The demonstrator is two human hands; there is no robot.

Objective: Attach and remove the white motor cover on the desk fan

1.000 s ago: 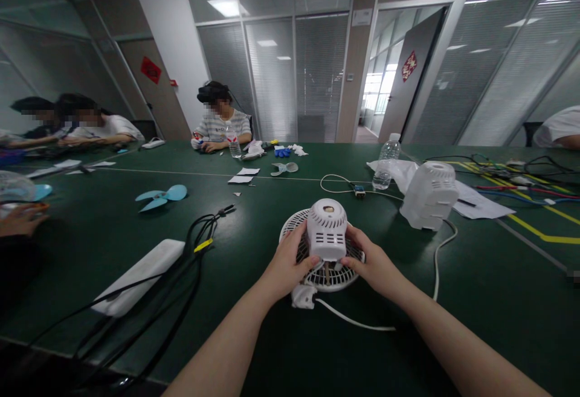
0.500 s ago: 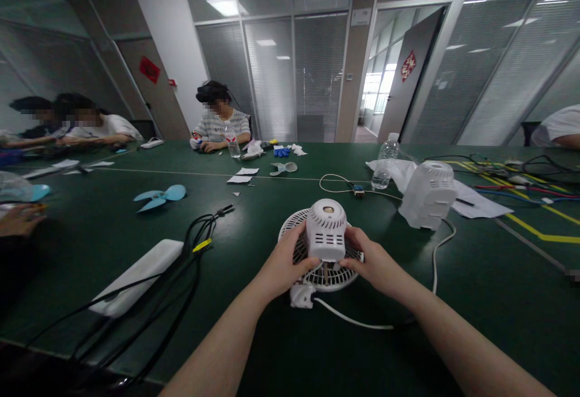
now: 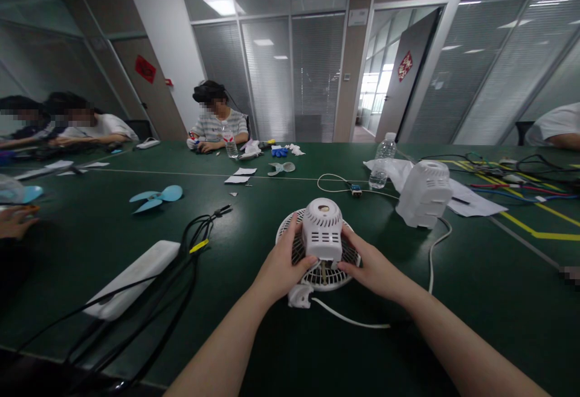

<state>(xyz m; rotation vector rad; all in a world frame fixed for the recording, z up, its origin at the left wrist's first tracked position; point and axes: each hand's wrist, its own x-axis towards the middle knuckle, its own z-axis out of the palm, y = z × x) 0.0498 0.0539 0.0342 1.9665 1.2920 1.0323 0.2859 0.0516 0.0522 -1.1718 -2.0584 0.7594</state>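
A white slotted motor housing (image 3: 323, 228) sits over the back of a round white fan grille (image 3: 330, 279), which lies on the green table. My left hand (image 3: 283, 261) grips the housing's left side, thumb near its lower edge. On the opposite side my right hand (image 3: 367, 263) holds it with thumb and fingers. A small white bracket-like part (image 3: 299, 296) rests at the grille's near edge, and a white cord (image 3: 348, 318) runs from it to the right. What lies under the housing is hidden.
Left of me are a blue fan blade (image 3: 156, 197), a white power strip (image 3: 133, 279) and black cables (image 3: 193, 264). To the right stand another white housing (image 3: 425, 194) and a water bottle (image 3: 383, 161). Co-workers sit around the table; one (image 3: 217, 122) is across from me.
The view has shifted slightly, moving everything a little to the left in the picture. Both hands keep hold of the housing, which stays on the grille.
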